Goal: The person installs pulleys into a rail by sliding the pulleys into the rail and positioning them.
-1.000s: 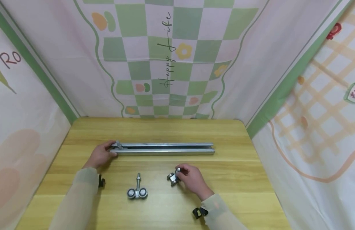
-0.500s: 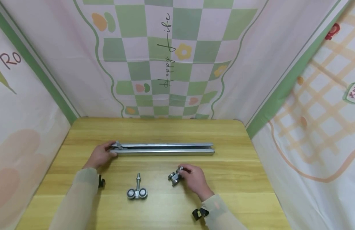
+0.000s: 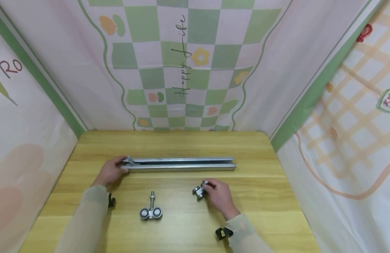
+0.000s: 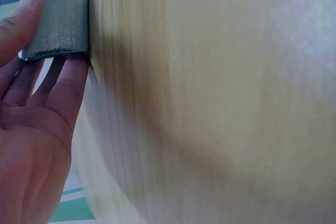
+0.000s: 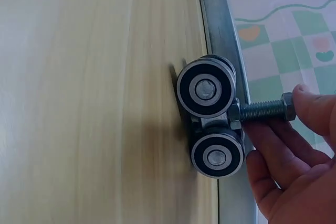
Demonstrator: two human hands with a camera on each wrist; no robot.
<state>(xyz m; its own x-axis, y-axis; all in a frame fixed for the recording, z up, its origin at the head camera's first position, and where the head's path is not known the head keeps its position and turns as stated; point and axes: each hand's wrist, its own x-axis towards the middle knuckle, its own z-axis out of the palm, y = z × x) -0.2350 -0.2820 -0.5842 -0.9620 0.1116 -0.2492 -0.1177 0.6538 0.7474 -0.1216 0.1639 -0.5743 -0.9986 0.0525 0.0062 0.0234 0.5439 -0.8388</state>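
A silver metal channel rail (image 3: 182, 168) lies across the table with its long slot facing up. My left hand (image 3: 109, 173) holds its left end, the thumb (image 4: 26, 11) on the front face and fingers beyond the end. A bolt (image 3: 130, 160) pokes up from the slot there; whatever is below it is hidden. In front of the rail, my right hand (image 3: 221, 196) pinches a roller trolley (image 5: 206, 88) by its threaded bolt (image 5: 262, 110), wheels pointing left. A second roller trolley (image 3: 151, 213) lies on the table between my forearms, bolt pointing away from me.
The wood-grain table (image 3: 261, 211) has rounded far corners. A patterned cloth (image 3: 201, 80) hangs behind it, with more cloth at both sides. Black straps (image 3: 224, 233) sit on both wrists.
My right hand has moved a little to the right with the roller trolley, turning it slightly. The left hand, the rail and the trolley on the table stay in place.
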